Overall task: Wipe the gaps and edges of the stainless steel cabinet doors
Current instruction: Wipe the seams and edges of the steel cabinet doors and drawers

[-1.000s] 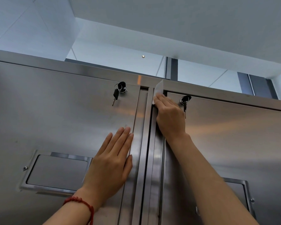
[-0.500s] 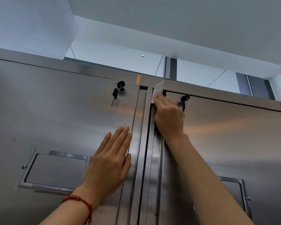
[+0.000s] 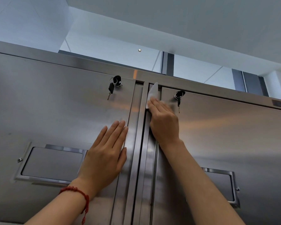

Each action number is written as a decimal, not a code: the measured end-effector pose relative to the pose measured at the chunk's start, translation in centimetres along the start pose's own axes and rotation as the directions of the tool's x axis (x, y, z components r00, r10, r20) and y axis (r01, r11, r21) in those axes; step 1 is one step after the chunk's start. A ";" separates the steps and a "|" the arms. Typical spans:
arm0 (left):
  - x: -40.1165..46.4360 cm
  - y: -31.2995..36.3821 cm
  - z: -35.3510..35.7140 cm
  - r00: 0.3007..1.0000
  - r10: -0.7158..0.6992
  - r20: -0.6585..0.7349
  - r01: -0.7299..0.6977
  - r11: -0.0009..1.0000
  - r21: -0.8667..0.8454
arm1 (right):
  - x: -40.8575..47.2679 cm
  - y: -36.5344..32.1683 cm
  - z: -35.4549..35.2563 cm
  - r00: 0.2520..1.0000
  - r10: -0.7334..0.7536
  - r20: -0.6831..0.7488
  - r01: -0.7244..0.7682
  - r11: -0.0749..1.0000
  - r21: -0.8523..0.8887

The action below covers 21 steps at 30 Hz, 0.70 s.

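Head view, right hand (image 3: 165,122) pressing white wipe (image 3: 152,93) into door gap (image 3: 159,159)

Your right hand (image 3: 165,122) presses a white wipe (image 3: 152,93) into the vertical gap (image 3: 147,143) at the upper edge of the right cabinet door (image 3: 225,135). Your left hand (image 3: 107,153), a red bracelet (image 3: 78,194) at its wrist, lies flat on the left cabinet door (image 3: 55,103). Keys (image 3: 111,90) hang from both door locks.
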State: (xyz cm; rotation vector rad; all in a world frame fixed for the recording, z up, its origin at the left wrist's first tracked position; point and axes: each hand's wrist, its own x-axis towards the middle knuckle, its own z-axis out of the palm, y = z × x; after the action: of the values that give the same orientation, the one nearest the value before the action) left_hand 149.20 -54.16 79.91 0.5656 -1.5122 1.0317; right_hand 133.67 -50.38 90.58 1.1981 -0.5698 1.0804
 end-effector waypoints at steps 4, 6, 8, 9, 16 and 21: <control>0.0 0.0 -0.1 1.000 -0.004 0.007 0.004 1.000 0.000 | -0.9 -0.2 -0.3 1.000 -0.004 0.016 0.004 1.000 -0.004; 0.0 0.0 -0.1 1.000 -0.003 0.008 0.003 1.000 0.001 | -1.3 -0.3 -0.3 1.000 -0.004 0.026 0.004 1.000 -0.002; 0.0 0.0 -0.1 1.000 -0.004 0.008 0.004 1.000 0.001 | -1.6 -0.4 -0.4 0.999 -0.007 0.034 0.007 1.000 0.000; 0.0 0.0 -0.1 1.000 -0.004 0.007 0.004 1.000 0.001 | -1.8 -0.5 -0.4 0.999 -0.009 0.036 0.009 1.000 -0.002; 0.1 0.1 -0.3 1.000 -0.006 0.008 0.005 1.000 0.003 | -3.1 -1.0 -0.9 1.000 -0.019 0.020 0.020 1.000 -0.007; 0.2 0.2 -0.4 1.000 -0.005 0.013 0.005 1.000 0.010 | -3.7 -1.2 -1.2 0.999 -0.020 0.032 0.019 1.000 0.008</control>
State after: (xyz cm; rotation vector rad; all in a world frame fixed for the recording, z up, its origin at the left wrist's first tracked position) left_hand 149.20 -53.70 79.98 0.5841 -1.5173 1.0344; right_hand 132.98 -50.54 86.51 1.2269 -0.5778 1.0493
